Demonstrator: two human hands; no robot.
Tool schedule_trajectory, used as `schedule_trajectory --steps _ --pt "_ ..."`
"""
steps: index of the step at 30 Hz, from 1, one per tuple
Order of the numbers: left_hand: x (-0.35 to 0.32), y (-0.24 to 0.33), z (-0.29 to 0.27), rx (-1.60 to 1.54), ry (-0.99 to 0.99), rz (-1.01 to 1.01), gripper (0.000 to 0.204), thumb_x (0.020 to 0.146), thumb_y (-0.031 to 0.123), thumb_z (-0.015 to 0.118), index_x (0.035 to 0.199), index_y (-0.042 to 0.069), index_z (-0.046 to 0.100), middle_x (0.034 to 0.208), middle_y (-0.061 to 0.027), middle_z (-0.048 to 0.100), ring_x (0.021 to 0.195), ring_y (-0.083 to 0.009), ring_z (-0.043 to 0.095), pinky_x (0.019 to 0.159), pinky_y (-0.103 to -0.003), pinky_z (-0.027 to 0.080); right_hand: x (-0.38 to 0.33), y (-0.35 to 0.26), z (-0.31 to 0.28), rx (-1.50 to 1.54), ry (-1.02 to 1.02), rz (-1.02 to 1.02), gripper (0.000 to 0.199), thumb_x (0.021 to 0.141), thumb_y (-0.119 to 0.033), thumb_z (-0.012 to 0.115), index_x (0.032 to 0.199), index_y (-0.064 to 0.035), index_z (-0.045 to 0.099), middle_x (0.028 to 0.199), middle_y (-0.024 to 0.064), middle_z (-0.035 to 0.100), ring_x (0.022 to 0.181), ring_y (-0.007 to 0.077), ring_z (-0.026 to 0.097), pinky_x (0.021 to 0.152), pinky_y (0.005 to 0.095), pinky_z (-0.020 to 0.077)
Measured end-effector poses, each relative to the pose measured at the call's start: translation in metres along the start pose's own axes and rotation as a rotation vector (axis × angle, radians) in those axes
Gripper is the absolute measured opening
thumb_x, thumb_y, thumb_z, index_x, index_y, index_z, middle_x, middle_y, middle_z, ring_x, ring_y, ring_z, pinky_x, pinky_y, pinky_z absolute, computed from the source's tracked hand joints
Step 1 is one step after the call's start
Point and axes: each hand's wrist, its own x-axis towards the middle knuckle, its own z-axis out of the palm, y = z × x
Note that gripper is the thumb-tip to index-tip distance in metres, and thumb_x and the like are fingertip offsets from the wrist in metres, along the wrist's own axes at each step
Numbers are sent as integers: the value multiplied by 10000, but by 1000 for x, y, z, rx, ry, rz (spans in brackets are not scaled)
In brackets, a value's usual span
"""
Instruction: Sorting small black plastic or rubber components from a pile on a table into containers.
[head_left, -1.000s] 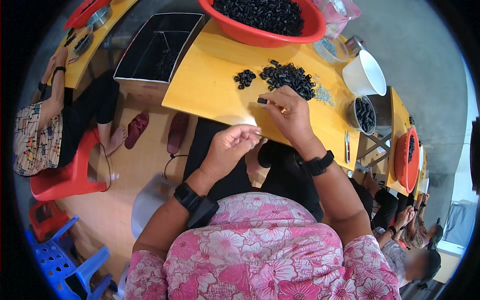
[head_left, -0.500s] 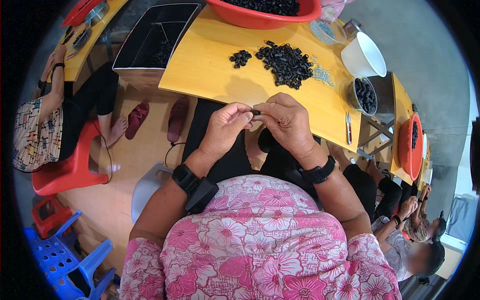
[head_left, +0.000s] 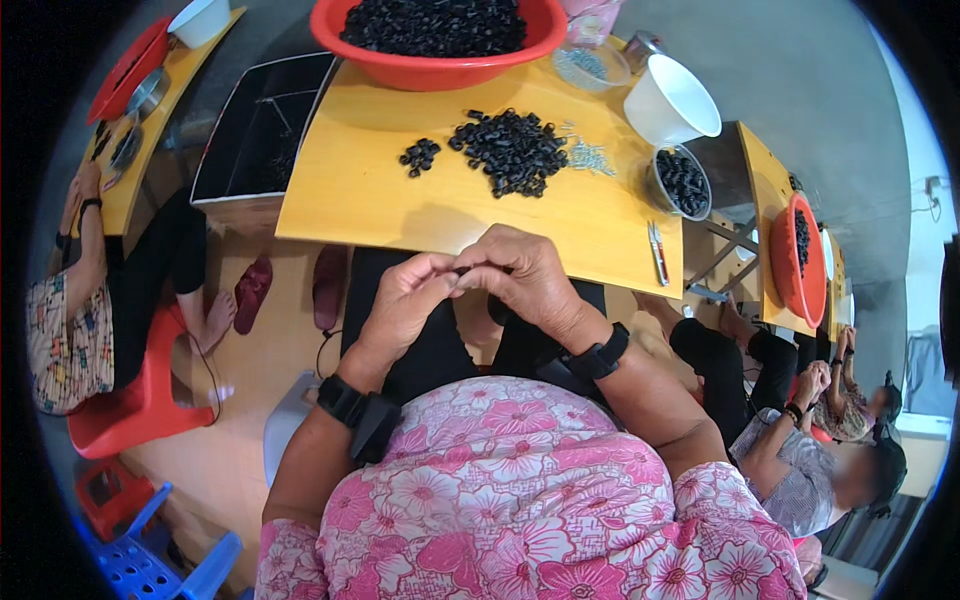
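Observation:
In front of my lap, at the table's near edge, my left hand (head_left: 402,305) and my right hand (head_left: 528,280) meet with their fingertips pinched. Between them they hold a small black plastic part (head_left: 466,270), mostly hidden by the fingers. Farther up the yellow table (head_left: 350,195) lies a large heap of like black parts (head_left: 508,152), with a smaller cluster (head_left: 420,157) to its left. Thin silver metal pieces (head_left: 592,157), like screws or pins, are scattered at the heap's right side.
A red basin (head_left: 440,70) of black parts stands at the table's far side. Toward the right are a white bowl (head_left: 672,100), a clear tub of black parts (head_left: 680,182), a tub of silver pieces (head_left: 590,68) and small snips (head_left: 658,252). Other people sit at both sides.
The view has shifted, so the table and my hands appear farther left and lower. My fingertips have drawn closer together, covering more of the black part.

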Motion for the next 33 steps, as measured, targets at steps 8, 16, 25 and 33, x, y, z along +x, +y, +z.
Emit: schedule_trajectory --steps 8,16,25,33 --pt "4 2 1 -24 -68 -71 140 923 61 568 1038 -10 604 909 -22 619 839 -90 577 803 -243 467 -2 11 -33 -81 130 6 126 774 -117 736 869 -41 708 782 79 655 734 218 619 677 307 495" --pt "6 -1 -2 -56 1 -100 136 927 72 579 1042 1 595 890 -34 632 826 -116 616 811 -275 502 8 78 -116 -757 566 211 158 797 -188 643 829 -41 693 842 182 662 781 365 627 723 434 499" --pt "5 4 0 -34 1 -110 141 923 80 589 1040 1 594 876 -27 627 821 -115 610 813 -269 496 20 85 -118 -856 479 363 228 817 -225 569 755 -30 672 827 215 649 796 394 623 736 475 491" --pt "5 3 0 -20 -14 -79 137 931 87 586 1037 0 589 886 -26 622 839 -106 607 812 -263 493 15 88 -119 -950 446 298 153 780 -157 657 837 -24 710 787 163 672 713 318 647 669 379 515"
